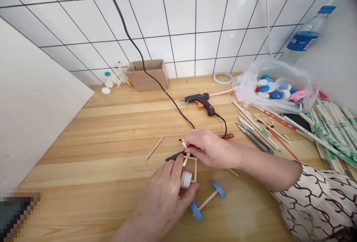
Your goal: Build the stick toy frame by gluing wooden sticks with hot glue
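Note:
My left hand (167, 186) is closed around a small frame of wooden sticks (195, 169), its thumb and fingers on either side of a white bottle cap (186, 179). At the frame's far end, my right hand (205, 149) pinches a short pale stick piece (185, 156); the fingertips partly hide it. Just right of my left thumb lies an axle stick (208, 200) with a blue bottle cap (219, 190) on each end. Behind the frame, a dark tool (175, 156) is mostly covered by my hands. One loose stick (154, 148) rests to the left.
A black glue gun (199, 99) lies beyond my hands, its cord curving toward them. Thread snips (255, 137) and cut sticks are at right, near wrapped chopsticks (334, 130). Behind stand a bag of bottle caps (245, 85), a tape roll (223, 78), a cardboard box (152, 76) and a water bottle (304, 41).

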A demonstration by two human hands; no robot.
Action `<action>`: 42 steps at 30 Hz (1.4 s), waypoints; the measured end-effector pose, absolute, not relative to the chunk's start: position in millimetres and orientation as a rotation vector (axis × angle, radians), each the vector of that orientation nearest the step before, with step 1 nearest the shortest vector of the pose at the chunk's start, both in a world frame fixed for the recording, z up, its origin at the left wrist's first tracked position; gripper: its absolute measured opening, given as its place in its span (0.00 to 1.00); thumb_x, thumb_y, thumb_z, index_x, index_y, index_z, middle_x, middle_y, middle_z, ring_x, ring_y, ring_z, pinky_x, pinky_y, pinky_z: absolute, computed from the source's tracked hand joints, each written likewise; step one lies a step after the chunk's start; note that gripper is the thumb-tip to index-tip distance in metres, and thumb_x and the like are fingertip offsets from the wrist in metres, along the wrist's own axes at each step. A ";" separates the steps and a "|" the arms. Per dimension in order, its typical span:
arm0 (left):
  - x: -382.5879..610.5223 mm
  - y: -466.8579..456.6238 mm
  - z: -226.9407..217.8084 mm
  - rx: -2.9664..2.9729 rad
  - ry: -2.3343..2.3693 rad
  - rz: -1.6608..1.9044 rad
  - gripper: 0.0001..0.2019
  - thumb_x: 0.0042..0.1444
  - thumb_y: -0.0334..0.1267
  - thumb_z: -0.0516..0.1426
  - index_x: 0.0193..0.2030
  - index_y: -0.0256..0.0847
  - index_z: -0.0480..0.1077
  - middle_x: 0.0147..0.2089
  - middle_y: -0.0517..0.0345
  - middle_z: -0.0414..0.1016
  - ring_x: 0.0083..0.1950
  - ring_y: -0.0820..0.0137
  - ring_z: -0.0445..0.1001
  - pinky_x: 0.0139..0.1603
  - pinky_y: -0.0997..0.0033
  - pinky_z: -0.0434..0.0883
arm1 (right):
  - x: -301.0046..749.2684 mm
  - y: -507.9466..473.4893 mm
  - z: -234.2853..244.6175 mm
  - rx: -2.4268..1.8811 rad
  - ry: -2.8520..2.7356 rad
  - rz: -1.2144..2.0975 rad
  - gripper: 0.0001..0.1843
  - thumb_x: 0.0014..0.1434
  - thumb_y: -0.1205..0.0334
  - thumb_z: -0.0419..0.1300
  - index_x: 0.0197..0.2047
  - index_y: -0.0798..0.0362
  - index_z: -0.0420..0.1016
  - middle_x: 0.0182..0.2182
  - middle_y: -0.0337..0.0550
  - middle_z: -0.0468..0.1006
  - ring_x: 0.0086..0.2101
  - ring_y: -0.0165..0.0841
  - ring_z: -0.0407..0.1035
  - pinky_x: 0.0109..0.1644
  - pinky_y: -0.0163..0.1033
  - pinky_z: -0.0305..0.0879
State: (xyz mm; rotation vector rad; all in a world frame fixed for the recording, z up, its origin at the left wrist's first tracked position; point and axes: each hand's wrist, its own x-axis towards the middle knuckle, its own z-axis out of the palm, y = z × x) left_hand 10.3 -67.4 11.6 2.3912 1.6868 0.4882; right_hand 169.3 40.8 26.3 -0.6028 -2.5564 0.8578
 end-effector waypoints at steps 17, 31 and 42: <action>10.3 -67.1 11.0 2.355 1.694 0.471 0.21 0.53 0.39 0.56 0.53 0.37 0.64 0.39 0.50 0.75 0.38 0.61 0.75 0.38 0.61 0.75 | 169.5 40.3 26.9 -0.625 -2.568 0.877 0.09 0.60 0.72 0.50 0.28 0.54 0.63 0.24 0.38 0.66 0.28 0.29 0.58 0.34 0.34 0.57; 9.9 -68.5 9.0 2.368 1.683 0.461 0.21 0.53 0.39 0.56 0.54 0.34 0.63 0.40 0.48 0.75 0.40 0.59 0.75 0.39 0.59 0.75 | 170.2 39.9 26.9 -0.620 -2.587 0.882 0.09 0.60 0.72 0.50 0.28 0.54 0.62 0.24 0.38 0.65 0.28 0.29 0.58 0.35 0.35 0.57; 11.4 -67.0 9.6 2.357 1.682 0.475 0.22 0.53 0.40 0.56 0.54 0.35 0.62 0.40 0.49 0.75 0.39 0.61 0.75 0.38 0.61 0.75 | 169.7 41.1 24.5 -0.612 -2.595 0.868 0.09 0.60 0.71 0.49 0.28 0.54 0.62 0.25 0.39 0.66 0.29 0.30 0.58 0.36 0.35 0.58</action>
